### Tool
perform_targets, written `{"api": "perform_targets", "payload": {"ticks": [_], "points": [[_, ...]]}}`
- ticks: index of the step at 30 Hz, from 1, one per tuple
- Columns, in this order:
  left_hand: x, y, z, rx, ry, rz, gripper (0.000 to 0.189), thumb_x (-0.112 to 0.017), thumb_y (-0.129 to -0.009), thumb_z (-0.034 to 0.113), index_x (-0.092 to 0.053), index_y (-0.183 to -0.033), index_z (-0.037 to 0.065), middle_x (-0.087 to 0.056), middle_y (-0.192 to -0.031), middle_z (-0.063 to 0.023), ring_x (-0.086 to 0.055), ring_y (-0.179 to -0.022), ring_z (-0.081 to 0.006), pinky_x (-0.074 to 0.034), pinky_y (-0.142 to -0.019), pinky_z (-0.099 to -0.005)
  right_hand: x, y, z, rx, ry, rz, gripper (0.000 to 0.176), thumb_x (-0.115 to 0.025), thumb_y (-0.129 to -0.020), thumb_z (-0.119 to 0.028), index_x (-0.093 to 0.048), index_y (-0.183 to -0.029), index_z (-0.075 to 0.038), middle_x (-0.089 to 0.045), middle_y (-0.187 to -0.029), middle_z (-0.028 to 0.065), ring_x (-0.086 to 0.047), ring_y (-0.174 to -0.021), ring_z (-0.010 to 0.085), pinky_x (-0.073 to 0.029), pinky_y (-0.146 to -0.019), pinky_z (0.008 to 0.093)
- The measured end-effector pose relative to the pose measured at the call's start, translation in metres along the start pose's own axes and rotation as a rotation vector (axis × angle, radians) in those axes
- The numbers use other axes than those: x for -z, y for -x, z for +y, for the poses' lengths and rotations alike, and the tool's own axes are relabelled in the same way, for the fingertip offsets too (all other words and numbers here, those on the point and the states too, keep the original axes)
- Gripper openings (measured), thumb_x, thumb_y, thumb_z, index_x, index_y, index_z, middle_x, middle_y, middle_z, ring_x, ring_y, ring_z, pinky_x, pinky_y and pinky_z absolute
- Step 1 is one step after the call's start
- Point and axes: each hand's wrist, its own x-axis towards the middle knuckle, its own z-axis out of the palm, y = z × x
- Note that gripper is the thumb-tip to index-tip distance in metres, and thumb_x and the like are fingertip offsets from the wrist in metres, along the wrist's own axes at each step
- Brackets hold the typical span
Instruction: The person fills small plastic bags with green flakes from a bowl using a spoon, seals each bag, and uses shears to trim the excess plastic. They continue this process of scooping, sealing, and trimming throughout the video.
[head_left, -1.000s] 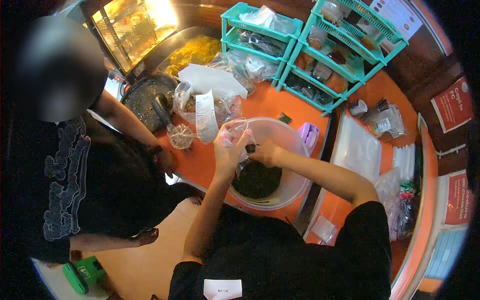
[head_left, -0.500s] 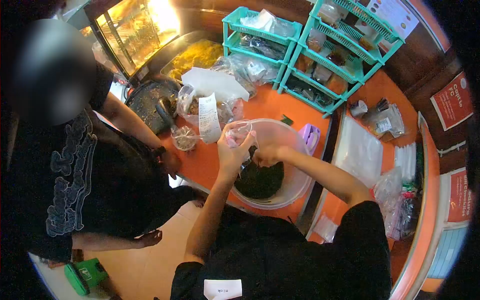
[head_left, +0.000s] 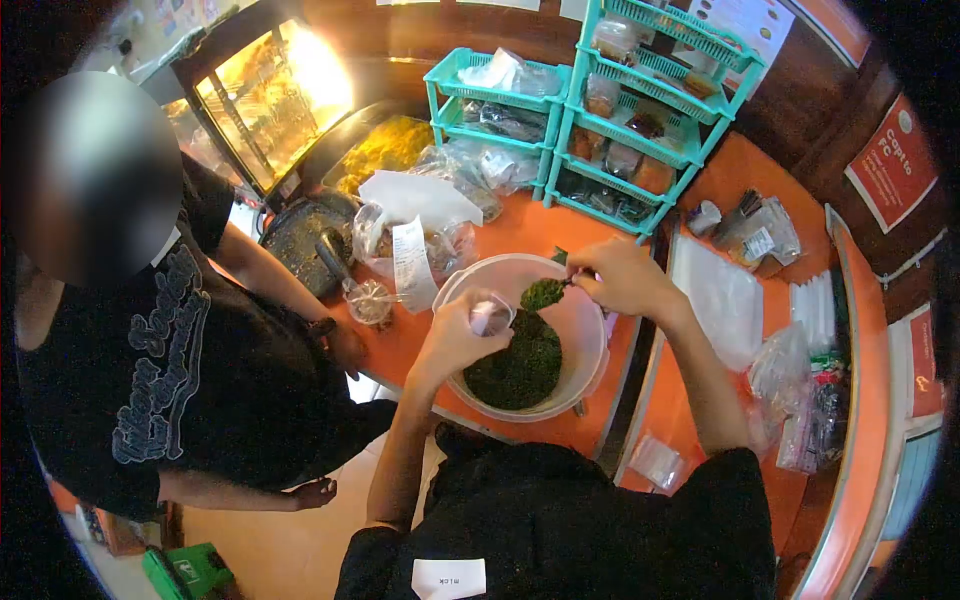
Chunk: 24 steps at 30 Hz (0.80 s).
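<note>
A large clear plastic bowl (head_left: 590, 340) stands on the orange counter and holds a heap of dark green leafy stuff (head_left: 518, 368). My left hand (head_left: 452, 340) grips a small clear bag (head_left: 490, 315) over the bowl's near-left rim. My right hand (head_left: 620, 278) is raised over the bowl's far rim and holds a utensil with a clump of the green stuff (head_left: 542, 294) on its end, close to the bag's mouth.
A person in a black printed shirt (head_left: 150, 350) stands at the left, one hand on the counter edge. Bagged food with a receipt (head_left: 410, 262), a small lidded cup (head_left: 370, 298), teal racks (head_left: 600, 120), stacked clear bags (head_left: 720, 300) and a lit display case (head_left: 270, 90) surround the bowl.
My right hand has risen out of the bowl toward its far rim, lifting a clump of green stuff. The left hand with the bag has dropped slightly toward the bowl.
</note>
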Motion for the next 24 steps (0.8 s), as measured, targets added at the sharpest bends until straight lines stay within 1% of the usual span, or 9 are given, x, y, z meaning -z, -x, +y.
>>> {"api": "perform_targets", "payload": {"ticks": [3,5,8,12,15,18,20,21,24], "points": [[-0.014,-0.002,0.004,0.026,-0.186,-0.053,0.053,-0.086,-0.07,0.021,-0.065,-0.115,0.002,-0.073,-0.102,-0.0184,-0.072,-0.095,-0.0326,-0.055,-0.086,-0.0392,-0.006,0.004,-0.019,0.099,0.197,0.094,0.015,-0.069,-0.08,-0.02,-0.068,-0.087,-0.007,-0.068,-0.084,0.0131,-0.068,-0.083,0.0329,-0.048,-0.078,0.0449],[-0.025,-0.003,0.006,0.039,-0.164,-0.05,0.055,-0.087,-0.069,0.022,-0.065,-0.115,0.001,-0.072,-0.102,-0.0207,-0.071,-0.096,-0.0358,-0.055,-0.086,-0.0407,-0.022,0.009,-0.041,0.138,0.375,0.138,0.019,-0.077,-0.072,-0.023,-0.07,-0.085,-0.011,-0.069,-0.088,0.0091,-0.068,-0.09,0.0274,-0.047,-0.083,0.0442],[-0.035,-0.005,-0.005,0.036,-0.144,0.005,0.056,-0.087,-0.067,0.023,-0.064,-0.113,0.001,-0.072,-0.103,-0.0223,-0.071,-0.096,-0.0367,-0.055,-0.086,-0.0416,-0.041,0.011,-0.045,0.224,0.561,0.285,0.016,-0.076,-0.071,-0.019,-0.07,-0.084,-0.013,-0.067,-0.088,0.0073,-0.067,-0.095,0.0248,-0.046,-0.085,0.0421],[-0.03,0.001,0.017,0.126,-0.168,0.118,0.056,-0.087,-0.067,0.025,-0.064,-0.111,0.0,-0.072,-0.102,-0.022,-0.071,-0.096,-0.0367,-0.055,-0.084,-0.043,-0.017,0.022,-0.05,0.108,0.522,0.325,0.024,-0.077,-0.073,-0.021,-0.068,-0.092,-0.01,-0.065,-0.093,0.009,-0.064,-0.098,0.0255,-0.045,-0.083,0.0391],[-0.032,-0.006,-0.023,0.032,-0.281,0.258,0.053,-0.087,-0.067,0.027,-0.065,-0.108,0.0,-0.071,-0.096,-0.0203,-0.071,-0.091,-0.0369,-0.056,-0.081,-0.0421,-0.027,0.029,-0.039,0.07,0.458,0.259,0.037,-0.08,-0.073,-0.023,-0.069,-0.106,-0.01,-0.064,-0.097,0.0093,-0.064,-0.098,0.0275,-0.045,-0.085,0.0396],[-0.03,-0.008,-0.024,-0.15,-0.226,0.36,0.051,-0.088,-0.069,0.032,-0.067,-0.102,0.0,-0.07,-0.09,-0.0171,-0.07,-0.083,-0.0317,-0.055,-0.076,-0.0396,-0.06,0.03,-0.032,0.126,0.234,0.318,0.042,-0.08,-0.075,-0.025,-0.069,-0.112,-0.01,-0.064,-0.097,0.0094,-0.063,-0.098,0.0296,-0.045,-0.089,0.0413],[-0.031,-0.004,-0.012,0.053,-0.053,0.277,0.044,-0.087,-0.074,0.032,-0.068,-0.099,0.0,-0.069,-0.088,-0.012,-0.067,-0.079,-0.0231,-0.053,-0.073,-0.0349,-0.08,0.022,-0.045,0.131,0.015,0.392,0.037,-0.078,-0.077,-0.027,-0.069,-0.109,-0.01,-0.066,-0.099,0.0091,-0.062,-0.101,0.0304,-0.044,-0.093,0.0437],[-0.032,-0.002,-0.007,0.152,0.033,0.235,0.042,-0.087,-0.077,0.031,-0.069,-0.098,0.0,-0.069,-0.087,-0.0094,-0.066,-0.076,-0.0188,-0.052,-0.071,-0.0325,-0.088,0.019,-0.054,0.08,-0.055,0.482,0.04,-0.077,-0.081,-0.028,-0.068,-0.116,-0.01,-0.068,-0.096,0.0096,-0.064,-0.096,0.0311,-0.045,-0.092,0.0425],[-0.041,0.003,-0.006,0.124,0.257,0.245,0.026,-0.08,-0.087,0.022,-0.071,-0.101,0.002,-0.066,-0.085,0.0006,-0.058,-0.075,-0.0085,-0.047,-0.068,-0.026,-0.112,0.011,-0.051,-0.02,-0.25,0.607,0.035,-0.077,-0.083,-0.024,-0.068,-0.113,-0.009,-0.069,-0.094,0.0108,-0.066,-0.089,0.0312,-0.046,-0.091,0.0408]]}}
